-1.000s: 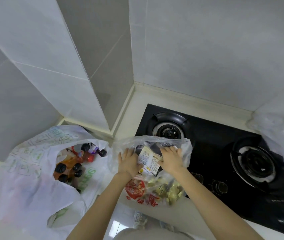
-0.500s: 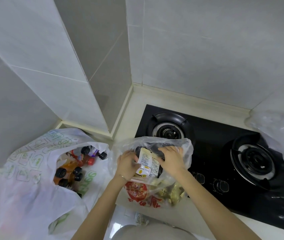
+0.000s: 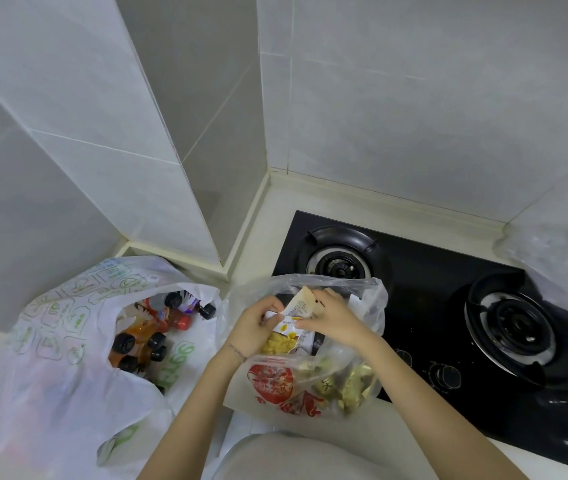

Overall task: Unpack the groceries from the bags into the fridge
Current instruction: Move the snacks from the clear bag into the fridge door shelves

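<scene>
A clear plastic bag with red print [image 3: 275, 386] stands on the counter in front of me, partly over the stove's front left corner. Both hands grip a white packet with yellow food and a label [image 3: 293, 323], raised in the bag's mouth. My left hand [image 3: 254, 327] holds its left edge, my right hand [image 3: 334, 318] its upper right part. Gold-wrapped items [image 3: 344, 386] lie lower in the bag. To the left, a white bag with green print [image 3: 67, 327] gapes open, showing several bottles with black and red caps [image 3: 147, 337].
A black two-burner gas stove [image 3: 448, 306] fills the counter on the right, knobs near its front edge. Another clear plastic bag [image 3: 559, 271] rests at the far right. Grey tiled walls and a protruding corner column [image 3: 171, 150] close in behind.
The packet has come up higher out of the clear bag, with its yellow contents now showing. Both hands rose with it and shifted their grip.
</scene>
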Demonstrator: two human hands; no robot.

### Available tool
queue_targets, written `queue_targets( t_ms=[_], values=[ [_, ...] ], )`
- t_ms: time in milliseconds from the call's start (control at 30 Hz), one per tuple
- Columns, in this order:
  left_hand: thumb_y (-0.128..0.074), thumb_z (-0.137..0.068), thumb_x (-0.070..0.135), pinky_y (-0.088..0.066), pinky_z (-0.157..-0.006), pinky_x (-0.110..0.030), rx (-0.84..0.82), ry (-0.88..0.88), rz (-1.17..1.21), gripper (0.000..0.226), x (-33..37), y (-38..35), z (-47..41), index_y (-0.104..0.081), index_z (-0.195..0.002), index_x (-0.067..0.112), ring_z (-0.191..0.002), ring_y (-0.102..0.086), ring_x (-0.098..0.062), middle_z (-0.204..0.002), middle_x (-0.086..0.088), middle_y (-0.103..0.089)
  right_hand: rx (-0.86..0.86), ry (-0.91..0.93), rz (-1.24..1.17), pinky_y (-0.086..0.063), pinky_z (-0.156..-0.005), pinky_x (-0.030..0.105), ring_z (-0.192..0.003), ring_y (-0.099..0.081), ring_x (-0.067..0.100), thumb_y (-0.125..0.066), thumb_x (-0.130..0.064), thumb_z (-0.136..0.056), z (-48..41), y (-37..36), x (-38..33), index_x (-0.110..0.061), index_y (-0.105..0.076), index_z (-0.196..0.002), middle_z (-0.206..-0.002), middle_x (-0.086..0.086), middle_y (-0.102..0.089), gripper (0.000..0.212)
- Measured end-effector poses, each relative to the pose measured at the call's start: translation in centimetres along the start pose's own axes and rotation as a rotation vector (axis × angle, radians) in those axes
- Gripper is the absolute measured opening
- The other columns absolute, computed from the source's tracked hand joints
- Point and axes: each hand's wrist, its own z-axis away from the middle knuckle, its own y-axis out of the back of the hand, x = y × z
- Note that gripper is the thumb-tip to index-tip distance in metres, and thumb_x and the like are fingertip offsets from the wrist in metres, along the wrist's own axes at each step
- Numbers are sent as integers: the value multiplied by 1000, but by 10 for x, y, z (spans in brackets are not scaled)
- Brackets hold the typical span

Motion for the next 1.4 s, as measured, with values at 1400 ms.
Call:
queue_targets(
  t_ms=[1400],
  values=[
    [-51,-99,14,-53,-48,-25,454,367,703,17,45,18,7,-52,-82,15,-56,-59,-9,-73,-3,-62,324,-280,-1005,-57,-82,41,-95,-70,24,-61,-23,-93,12,30,-34,-17,-65,-106,-105,7,-72,15]
  ],
)
